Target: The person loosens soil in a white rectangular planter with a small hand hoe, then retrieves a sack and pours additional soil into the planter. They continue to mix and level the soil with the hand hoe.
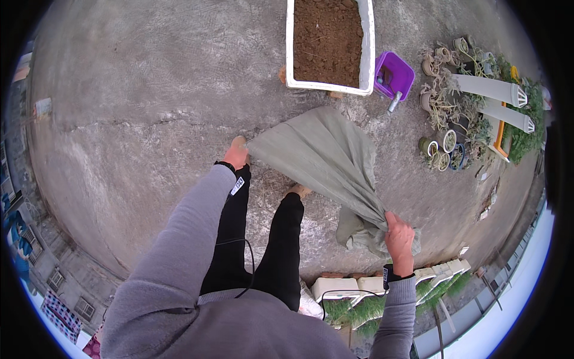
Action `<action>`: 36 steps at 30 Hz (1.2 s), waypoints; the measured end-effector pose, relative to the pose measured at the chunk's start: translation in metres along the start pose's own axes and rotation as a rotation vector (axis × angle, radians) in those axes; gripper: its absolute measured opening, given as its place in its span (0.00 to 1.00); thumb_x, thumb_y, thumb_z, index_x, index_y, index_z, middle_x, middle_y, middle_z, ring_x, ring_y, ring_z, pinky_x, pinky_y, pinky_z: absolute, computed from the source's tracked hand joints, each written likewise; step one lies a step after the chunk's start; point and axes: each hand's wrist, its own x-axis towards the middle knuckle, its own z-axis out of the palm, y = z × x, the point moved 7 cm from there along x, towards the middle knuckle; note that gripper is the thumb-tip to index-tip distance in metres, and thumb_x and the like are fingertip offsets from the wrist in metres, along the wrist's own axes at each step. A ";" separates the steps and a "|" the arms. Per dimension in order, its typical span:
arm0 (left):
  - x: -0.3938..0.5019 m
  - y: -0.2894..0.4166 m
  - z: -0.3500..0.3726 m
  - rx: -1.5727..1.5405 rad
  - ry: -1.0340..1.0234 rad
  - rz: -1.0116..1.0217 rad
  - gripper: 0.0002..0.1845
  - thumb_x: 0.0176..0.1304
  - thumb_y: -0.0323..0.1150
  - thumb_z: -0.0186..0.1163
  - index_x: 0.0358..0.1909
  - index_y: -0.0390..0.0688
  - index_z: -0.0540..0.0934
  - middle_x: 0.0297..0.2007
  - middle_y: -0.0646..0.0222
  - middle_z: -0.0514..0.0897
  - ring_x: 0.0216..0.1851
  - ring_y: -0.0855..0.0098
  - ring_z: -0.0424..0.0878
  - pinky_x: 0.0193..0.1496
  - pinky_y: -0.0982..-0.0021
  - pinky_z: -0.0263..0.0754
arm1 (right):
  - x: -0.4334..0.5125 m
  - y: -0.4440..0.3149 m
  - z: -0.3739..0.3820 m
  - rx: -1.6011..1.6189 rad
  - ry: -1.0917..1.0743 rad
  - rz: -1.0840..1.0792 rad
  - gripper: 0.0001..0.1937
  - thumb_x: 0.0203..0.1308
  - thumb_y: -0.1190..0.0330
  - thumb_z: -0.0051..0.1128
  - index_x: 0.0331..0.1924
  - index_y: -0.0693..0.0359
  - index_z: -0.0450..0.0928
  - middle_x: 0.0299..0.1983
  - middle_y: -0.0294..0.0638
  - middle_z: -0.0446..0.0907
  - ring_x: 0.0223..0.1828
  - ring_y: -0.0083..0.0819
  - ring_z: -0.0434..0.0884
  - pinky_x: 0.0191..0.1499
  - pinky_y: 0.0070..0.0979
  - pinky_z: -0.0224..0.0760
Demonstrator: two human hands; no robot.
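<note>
A large grey-green woven sack (pixel 318 157) is stretched between my two hands above the concrete ground. My left hand (pixel 236 153) pinches one corner of it, near my left foot. At the lower right, my right hand (pixel 399 235) is closed around a gathered part of the sack, and a crumpled portion hangs beside and below that hand. Beyond the sack stands a white foam box (pixel 329 87) holding brown soil (pixel 327 42). A purple plastic basket (pixel 406 76) with small items inside touches or nearly touches the box's right side.
Potted succulents (pixel 448 141) and white pipes (pixel 489 89) stand at the right. White foam planters (pixel 336 287) with green plants line the ground near my right side. Brick pieces (pixel 335 94) show under the soil box. A cable runs from my right wrist.
</note>
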 end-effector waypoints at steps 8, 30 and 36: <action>0.048 -0.049 0.068 -0.258 -0.116 -0.090 0.25 0.66 0.38 0.61 0.61 0.37 0.71 0.47 0.56 0.80 0.34 0.66 0.82 0.32 0.67 0.81 | 0.014 0.027 0.001 -0.076 -0.041 -0.015 0.17 0.40 0.81 0.56 0.37 0.55 0.72 0.28 0.40 0.75 0.30 0.43 0.78 0.33 0.38 0.67; -0.157 0.102 0.152 -0.168 -0.453 0.386 0.08 0.67 0.31 0.59 0.36 0.37 0.72 0.23 0.67 0.78 0.24 0.72 0.79 0.28 0.68 0.73 | -0.037 0.160 0.076 -0.037 0.030 0.340 0.16 0.45 0.80 0.56 0.41 0.55 0.72 0.33 0.46 0.81 0.35 0.51 0.82 0.36 0.46 0.75; -0.137 0.131 0.142 0.492 -0.017 0.704 0.12 0.61 0.34 0.58 0.40 0.35 0.74 0.32 0.47 0.81 0.39 0.42 0.79 0.45 0.51 0.74 | -0.044 0.160 0.088 0.006 0.023 0.464 0.16 0.44 0.79 0.59 0.38 0.56 0.69 0.33 0.45 0.81 0.35 0.51 0.82 0.36 0.46 0.75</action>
